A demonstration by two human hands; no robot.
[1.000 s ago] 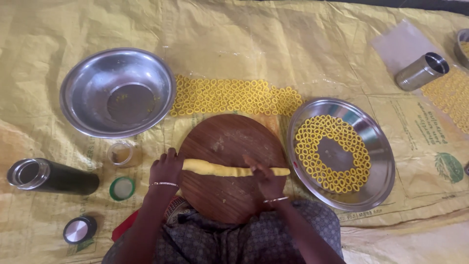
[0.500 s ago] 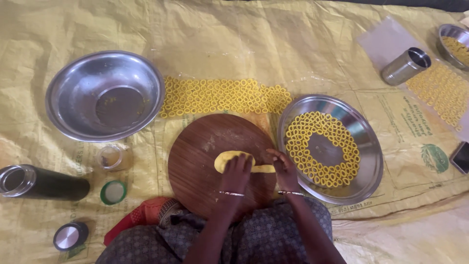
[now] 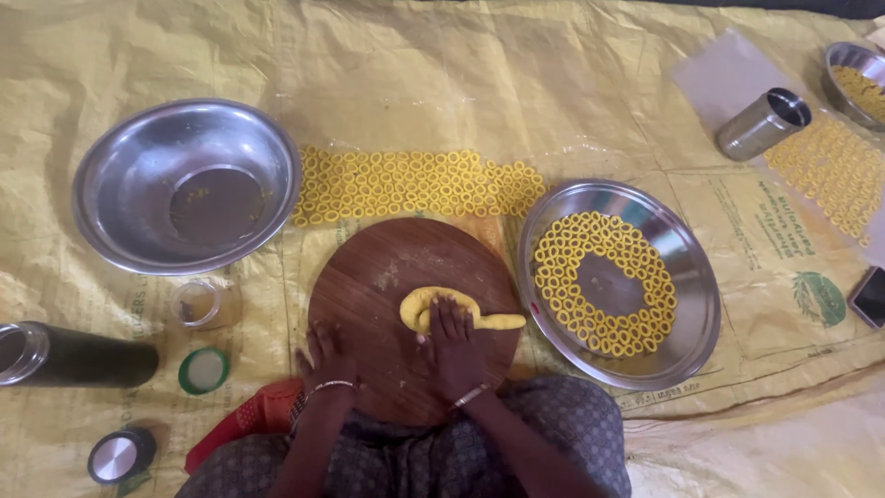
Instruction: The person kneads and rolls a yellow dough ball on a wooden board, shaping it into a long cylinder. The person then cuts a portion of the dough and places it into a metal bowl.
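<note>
The right hand (image 3: 454, 343) lies palm down, fingers together and flat, pressing a curled rope of soft yellow dough (image 3: 447, 309) just ahead of its fingertips on the round wooden board (image 3: 387, 267); the left hand (image 3: 325, 355), fingers loosely spread, rests flat on the board's near edge, holding nothing. Beyond the hands lie rows of small dough rings (image 3: 415, 183); to the right a shiny steel plate (image 3: 687, 267) carries more rings.

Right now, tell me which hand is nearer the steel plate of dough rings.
Right. The right hand presses the dough piece beside the plate; the left hand rests on the board's far side.
</note>
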